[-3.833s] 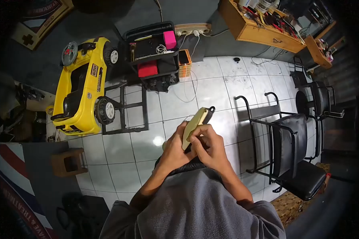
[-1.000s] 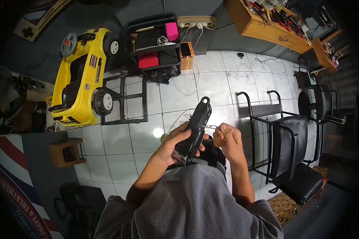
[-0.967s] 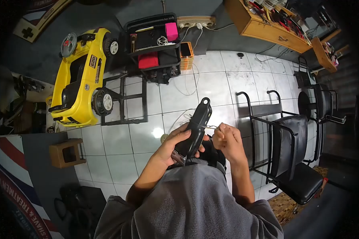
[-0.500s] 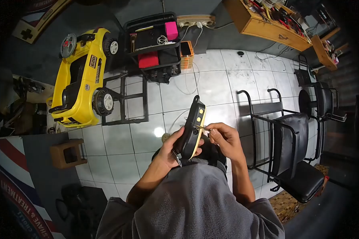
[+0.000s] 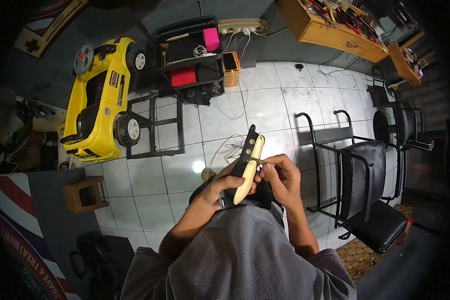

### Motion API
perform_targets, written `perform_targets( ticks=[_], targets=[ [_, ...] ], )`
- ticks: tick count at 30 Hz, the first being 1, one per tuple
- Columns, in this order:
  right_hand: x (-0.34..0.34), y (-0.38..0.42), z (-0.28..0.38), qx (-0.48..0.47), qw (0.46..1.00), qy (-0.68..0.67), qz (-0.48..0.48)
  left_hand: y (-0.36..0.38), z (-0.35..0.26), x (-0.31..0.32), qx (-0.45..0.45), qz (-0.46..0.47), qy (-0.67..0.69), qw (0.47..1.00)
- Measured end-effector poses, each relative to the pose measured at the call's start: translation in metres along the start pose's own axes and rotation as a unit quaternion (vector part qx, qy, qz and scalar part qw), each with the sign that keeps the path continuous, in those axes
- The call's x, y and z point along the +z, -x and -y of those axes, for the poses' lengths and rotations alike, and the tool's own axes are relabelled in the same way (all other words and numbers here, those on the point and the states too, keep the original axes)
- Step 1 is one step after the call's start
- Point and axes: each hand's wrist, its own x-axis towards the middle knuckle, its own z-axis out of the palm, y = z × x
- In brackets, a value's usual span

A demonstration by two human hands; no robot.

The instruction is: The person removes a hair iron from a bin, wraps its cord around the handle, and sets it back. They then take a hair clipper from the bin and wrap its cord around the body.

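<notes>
The left hand (image 5: 224,184) is gripping the lower end of the hair clipper (image 5: 246,167), held up over the person's lap, and the clipper is now turning further than half a second ago — its cream side is facing the camera where the black side was showing. The right hand (image 5: 280,175) is pinching a thin metal tool (image 5: 257,159) against the clipper's side — the tool is too small to identify, and the clipper's blade end is hidden behind the left hand.

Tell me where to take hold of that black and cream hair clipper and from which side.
Grip the hair clipper round its lower body, as the left hand does, coming from the left. The body is long and narrow, tilted with its hanging-loop end up. That probably keeps the right side free, where the right hand holds a thin tool against it.
</notes>
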Motion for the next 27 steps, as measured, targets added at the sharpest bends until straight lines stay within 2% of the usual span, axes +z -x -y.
perform_targets(
  ticks=[2,4,6,10,14,17,19,20,22,23,27],
  targets=[
    [-0.003,-0.001,0.002,-0.015,0.999,0.032,-0.024,-0.005,0.001,0.003,0.058,-0.026,-0.047,0.997],
    [-0.010,-0.006,0.008,-0.109,0.965,0.238,-0.009,-0.007,0.001,0.006,0.059,-0.041,-0.064,0.995],
    [-0.011,-0.009,0.013,-0.128,0.956,0.265,-0.017,-0.010,0.004,0.009,0.086,-0.086,-0.089,0.989],
    [-0.014,-0.010,0.009,-0.181,0.928,0.325,-0.034,-0.010,0.002,0.016,0.074,-0.075,-0.081,0.991],
    [-0.012,-0.007,0.000,-0.186,0.927,0.323,-0.045,-0.010,0.003,0.011,0.060,-0.073,-0.075,0.993],
    [-0.014,-0.007,-0.003,-0.139,0.934,0.328,-0.026,-0.008,0.006,0.008,0.060,-0.086,-0.026,0.994],
    [-0.013,-0.010,-0.004,-0.149,0.943,0.297,-0.006,-0.007,0.014,-0.006,0.009,-0.059,0.146,0.987],
    [-0.015,-0.010,-0.007,-0.148,0.943,0.297,-0.006,-0.007,0.014,-0.007,0.008,-0.059,0.146,0.987],
    [-0.019,-0.011,-0.013,-0.139,0.946,0.291,0.029,-0.007,0.013,-0.009,0.000,-0.027,0.229,0.973],
    [-0.020,-0.011,-0.013,-0.140,0.946,0.290,0.031,-0.007,0.011,-0.011,0.002,0.002,0.217,0.976],
    [-0.028,-0.011,-0.007,-0.065,0.974,0.211,0.052,-0.003,0.005,-0.001,-0.021,0.014,0.243,0.970]
  ],
)
